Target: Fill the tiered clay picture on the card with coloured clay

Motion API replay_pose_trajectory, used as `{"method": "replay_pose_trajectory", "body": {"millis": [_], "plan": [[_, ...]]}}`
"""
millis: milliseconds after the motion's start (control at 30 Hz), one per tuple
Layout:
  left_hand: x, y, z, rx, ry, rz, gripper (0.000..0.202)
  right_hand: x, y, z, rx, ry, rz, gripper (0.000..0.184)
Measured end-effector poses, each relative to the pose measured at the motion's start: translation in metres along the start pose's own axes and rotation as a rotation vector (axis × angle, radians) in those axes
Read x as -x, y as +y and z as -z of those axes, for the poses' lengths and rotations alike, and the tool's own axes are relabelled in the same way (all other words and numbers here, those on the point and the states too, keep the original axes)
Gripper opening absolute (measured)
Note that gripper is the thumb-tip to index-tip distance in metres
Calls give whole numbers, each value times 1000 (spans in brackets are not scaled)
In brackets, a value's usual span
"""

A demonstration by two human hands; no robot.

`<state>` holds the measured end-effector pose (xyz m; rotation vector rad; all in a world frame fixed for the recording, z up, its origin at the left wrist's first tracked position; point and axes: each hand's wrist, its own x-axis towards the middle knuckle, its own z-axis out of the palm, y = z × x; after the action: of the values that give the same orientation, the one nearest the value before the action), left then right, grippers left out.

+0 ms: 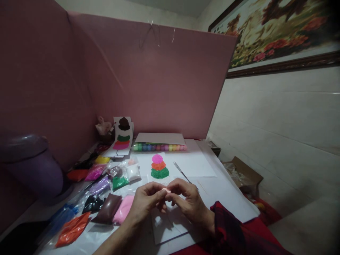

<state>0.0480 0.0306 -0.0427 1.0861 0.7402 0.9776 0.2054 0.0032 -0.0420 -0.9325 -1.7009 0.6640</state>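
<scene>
Your right sleeve point(231, 226): red and dark plaid — cuff at the wrist.
Your left forearm point(119, 237): bare — no sleeve.

The left hand point(145, 205) and right hand point(190, 200) meet fingertip to fingertip over the sheet point(225, 191) on the table, a small pellet point(166, 191) between them. Behind the hands, on the sheet, lies the stacked figure point(159, 166); a metal tool point(182, 172) lies just right of it. Behind the figure stands a bead tube point(159, 147), with a card point(159, 138) behind that. Material bags point(106, 207) spread to the left. A partition point(159, 81) stands at the rear.
</scene>
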Motion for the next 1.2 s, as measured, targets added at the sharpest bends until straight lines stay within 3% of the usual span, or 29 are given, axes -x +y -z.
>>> {"method": "replay_pose_trajectory", "body": {"millis": [267,533,800,1000,1200], "plan": [[1,0,-3,29,63,-28,21,0,-4,0,112,6,93,3],[1,4,-2,198,250,-22,24,-1,-3,1,110,121,57,6],[2,0,-4,21,117,20,31,-2,2,2,130,167,80,4],[1,0,-4,74,134,-4,47,0,0,1,110,108,90,14],[-1,-1,-1,-78,24,88,38,4,-5,0,148,77,125,25]]}}
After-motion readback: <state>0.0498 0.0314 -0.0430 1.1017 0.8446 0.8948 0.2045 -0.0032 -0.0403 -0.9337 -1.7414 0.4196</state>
